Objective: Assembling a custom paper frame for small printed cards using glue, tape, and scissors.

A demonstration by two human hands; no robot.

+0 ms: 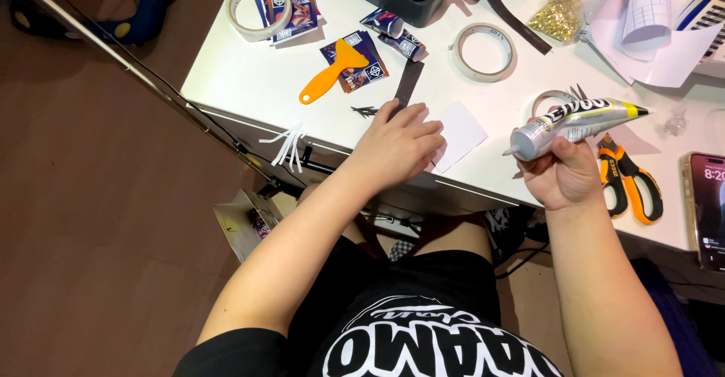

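Observation:
My right hand (565, 173) grips a silver glue tube (578, 120) with a yellow and black label, its nozzle pointing left toward a white card. My left hand (396, 146) lies flat on the white table (249, 82), fingers pressing on the left part of that white card (462, 131). A narrow black strip (408, 82) lies just beyond my left fingertips.
An orange plastic scraper (331, 71) and small printed packets lie further back. Two tape rolls (259, 8), (483, 50), orange-handled scissors (627, 184), a phone (706, 211) at the right edge, gold glitter (557, 14) and white sheets crowd the table. White strips (287, 146) hang off the near edge.

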